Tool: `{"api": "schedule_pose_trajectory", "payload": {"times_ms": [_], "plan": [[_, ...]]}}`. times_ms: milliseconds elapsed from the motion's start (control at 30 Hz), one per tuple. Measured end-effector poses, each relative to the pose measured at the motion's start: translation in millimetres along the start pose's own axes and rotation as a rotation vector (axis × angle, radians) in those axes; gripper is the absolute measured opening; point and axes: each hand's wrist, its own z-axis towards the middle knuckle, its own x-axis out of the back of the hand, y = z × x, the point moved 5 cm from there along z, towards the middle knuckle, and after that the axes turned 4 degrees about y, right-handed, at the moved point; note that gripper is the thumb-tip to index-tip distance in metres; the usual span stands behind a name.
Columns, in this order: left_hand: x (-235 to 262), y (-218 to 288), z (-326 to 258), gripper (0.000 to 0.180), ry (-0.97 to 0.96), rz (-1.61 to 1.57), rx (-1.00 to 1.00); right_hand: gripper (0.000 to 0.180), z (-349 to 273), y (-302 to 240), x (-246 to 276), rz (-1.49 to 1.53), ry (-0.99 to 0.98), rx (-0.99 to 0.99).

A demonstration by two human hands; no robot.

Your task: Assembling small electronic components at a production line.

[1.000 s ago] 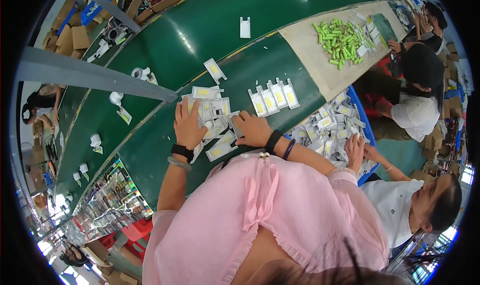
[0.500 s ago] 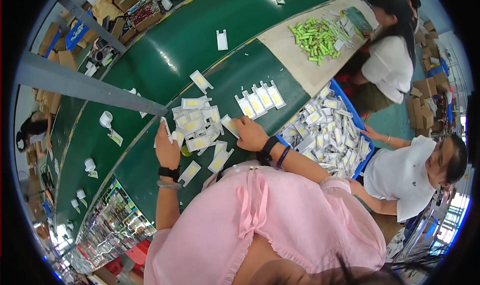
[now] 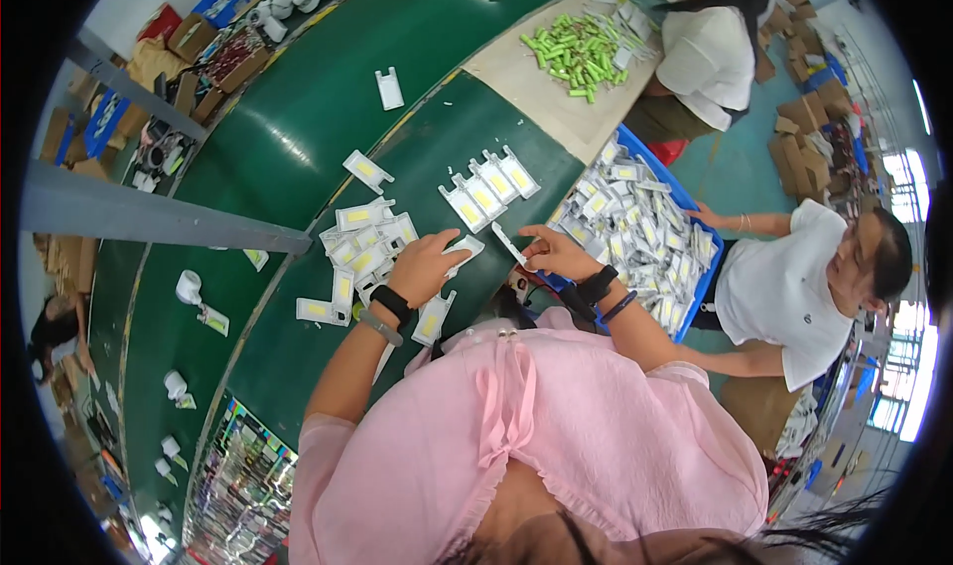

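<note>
My left hand [image 3: 429,263], with a black watch on the wrist, lies on the green table at the edge of a pile of flat white parts with yellow panels [image 3: 359,249]. Its fingers close over one white part [image 3: 469,248]. My right hand [image 3: 558,254], wearing dark wristbands, pinches a narrow white part [image 3: 505,244] just left of the blue bin [image 3: 707,267]. The two hands are a short gap apart. A neat row of several such parts [image 3: 490,184] lies just beyond them.
The blue bin is heaped with white parts [image 3: 635,222]. A beige board [image 3: 516,69] holds green cylinders [image 3: 579,47]. One co-worker sits at the right [image 3: 784,287], another at the top [image 3: 707,54]. Single parts [image 3: 389,88] lie on the green belt. A grey beam [image 3: 149,222] crosses the left.
My left hand has slid right off the middle of the pile to its near edge. My right hand has lifted a narrow white part. The view has tilted toward the blue bin.
</note>
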Motion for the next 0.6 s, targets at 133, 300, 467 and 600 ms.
{"api": "schedule_pose_trajectory", "payload": {"times_ms": [133,300,467,600], "plan": [[-21.0,-12.9,2.1,0.04,0.001,0.207,-0.214,0.074,-4.0,31.4,-7.6,-0.038,0.174,-0.009],[-17.3,-6.9,13.0,0.067,0.024,0.203,-0.099,0.08,6.3,39.3,-20.3,-0.096,0.329,-0.038],[-32.1,-2.9,28.1,0.057,0.087,0.323,0.072,0.084,19.3,17.0,-27.7,-0.121,0.425,-0.013],[-39.8,-3.7,32.7,0.041,0.082,0.328,0.098,0.067,10.2,-1.8,-13.8,-0.752,0.567,0.16]]}}
